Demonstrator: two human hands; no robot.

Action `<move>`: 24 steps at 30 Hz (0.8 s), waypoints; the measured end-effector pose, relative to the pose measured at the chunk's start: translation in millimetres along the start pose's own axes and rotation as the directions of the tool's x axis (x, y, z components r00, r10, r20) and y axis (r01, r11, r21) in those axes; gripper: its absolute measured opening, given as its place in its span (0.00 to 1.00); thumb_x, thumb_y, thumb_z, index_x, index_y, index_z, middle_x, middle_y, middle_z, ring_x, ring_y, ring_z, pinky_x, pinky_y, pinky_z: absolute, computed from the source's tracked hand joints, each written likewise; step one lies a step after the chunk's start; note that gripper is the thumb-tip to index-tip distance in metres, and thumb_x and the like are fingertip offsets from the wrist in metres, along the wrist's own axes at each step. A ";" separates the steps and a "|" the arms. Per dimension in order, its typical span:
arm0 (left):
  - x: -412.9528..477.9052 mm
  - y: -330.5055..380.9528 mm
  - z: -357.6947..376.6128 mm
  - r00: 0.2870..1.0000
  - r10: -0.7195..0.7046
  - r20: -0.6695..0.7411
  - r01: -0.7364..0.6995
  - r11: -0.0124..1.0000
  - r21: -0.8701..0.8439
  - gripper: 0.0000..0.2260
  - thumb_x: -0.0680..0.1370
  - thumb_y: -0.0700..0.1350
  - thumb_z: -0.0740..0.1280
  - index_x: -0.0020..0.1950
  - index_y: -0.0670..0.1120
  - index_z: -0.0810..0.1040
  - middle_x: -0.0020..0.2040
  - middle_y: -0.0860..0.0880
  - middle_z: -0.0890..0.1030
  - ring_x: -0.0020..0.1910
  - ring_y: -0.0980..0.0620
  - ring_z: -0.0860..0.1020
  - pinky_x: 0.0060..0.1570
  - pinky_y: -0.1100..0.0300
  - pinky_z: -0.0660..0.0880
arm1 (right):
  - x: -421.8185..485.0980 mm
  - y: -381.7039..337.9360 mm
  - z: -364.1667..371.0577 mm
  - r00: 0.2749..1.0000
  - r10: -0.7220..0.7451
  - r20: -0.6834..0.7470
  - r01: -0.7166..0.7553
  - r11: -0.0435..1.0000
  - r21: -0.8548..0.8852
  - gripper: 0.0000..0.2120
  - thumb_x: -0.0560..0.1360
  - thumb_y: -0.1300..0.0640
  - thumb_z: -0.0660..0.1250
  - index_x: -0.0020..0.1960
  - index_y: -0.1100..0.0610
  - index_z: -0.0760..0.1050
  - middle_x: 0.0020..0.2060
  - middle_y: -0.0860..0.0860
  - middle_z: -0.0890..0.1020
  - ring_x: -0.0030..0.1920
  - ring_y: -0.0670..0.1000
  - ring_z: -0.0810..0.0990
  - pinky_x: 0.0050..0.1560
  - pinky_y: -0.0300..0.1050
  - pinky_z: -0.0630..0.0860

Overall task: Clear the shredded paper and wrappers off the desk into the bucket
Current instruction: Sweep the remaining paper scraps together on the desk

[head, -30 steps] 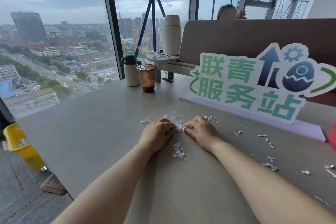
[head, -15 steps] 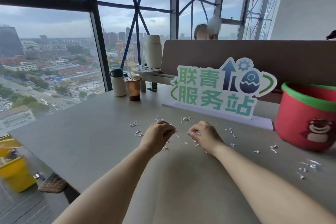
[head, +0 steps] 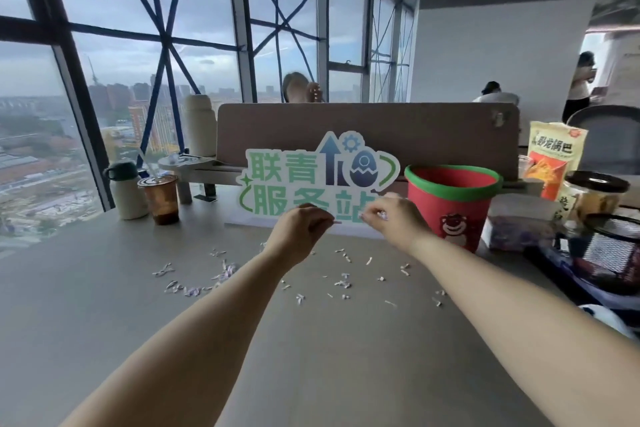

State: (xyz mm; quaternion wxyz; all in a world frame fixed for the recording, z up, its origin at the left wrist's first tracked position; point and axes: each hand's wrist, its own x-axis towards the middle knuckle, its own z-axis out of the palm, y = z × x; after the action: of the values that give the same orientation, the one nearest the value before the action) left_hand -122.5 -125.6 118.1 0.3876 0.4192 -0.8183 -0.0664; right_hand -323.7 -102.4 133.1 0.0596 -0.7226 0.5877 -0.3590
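Observation:
Both my hands are raised above the grey desk [head: 104, 305], fingers pinched. My left hand [head: 298, 231] is closed around gathered paper shreds; little of them shows. My right hand [head: 394, 218] holds a clump of white shreds, visible between its fingers, just left of the red bucket [head: 450, 215] with the green rim and bear picture. Several loose shreds [head: 341, 282] still lie scattered on the desk below my hands, with a denser patch of shreds [head: 194, 282] to the left.
A green and white cut-out sign [head: 311, 180] stands behind my hands. At the left stand a cream flask [head: 126, 192] and an iced drink cup [head: 161, 198]. Right of the bucket are a snack bag [head: 554, 159], a jar [head: 588, 198] and a black mesh basket [head: 613, 246].
Both hands lifted off the desk with shreds pinched in them and moved up and right toward the bucket. The view swung right, bringing the bucket and snack items into sight.

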 end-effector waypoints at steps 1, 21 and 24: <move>8.1 10.5 4.8 1.000 0.021 0.003 -0.021 1.000 -0.006 0.09 0.76 0.45 0.66 0.52 0.44 0.82 0.52 0.46 0.83 0.51 0.49 0.79 0.52 0.60 0.74 | 0.4 6.2 -11.6 1.000 0.014 -0.027 -0.014 1.000 -0.011 0.09 0.74 0.55 0.66 0.44 0.61 0.81 0.46 0.59 0.77 0.45 0.54 0.74 0.44 0.41 0.65; 195.8 124.8 124.3 0.989 0.146 -0.037 -0.150 0.960 -0.237 0.07 0.75 0.44 0.68 0.50 0.46 0.83 0.49 0.47 0.83 0.47 0.52 0.78 0.45 0.64 0.69 | 76.6 138.4 -120.7 0.955 0.188 -0.232 -0.223 0.965 -0.138 0.12 0.73 0.49 0.67 0.41 0.58 0.81 0.44 0.58 0.82 0.47 0.56 0.79 0.43 0.42 0.66; 205.1 118.1 149.7 0.989 0.138 0.049 -0.126 0.971 -0.204 0.07 0.75 0.45 0.67 0.50 0.48 0.83 0.49 0.48 0.82 0.49 0.51 0.78 0.46 0.64 0.70 | 81.4 153.0 -120.2 0.960 0.220 -0.172 -0.246 0.958 -0.149 0.11 0.73 0.52 0.67 0.48 0.58 0.81 0.48 0.57 0.82 0.50 0.57 0.79 0.49 0.46 0.73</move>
State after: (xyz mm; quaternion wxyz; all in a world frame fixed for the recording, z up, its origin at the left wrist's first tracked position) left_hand -372.1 -233.7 184.6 0.4056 0.3205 -0.8452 -0.1354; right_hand -513.7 -180.9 180.2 -0.0053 -0.6208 0.7001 -0.3527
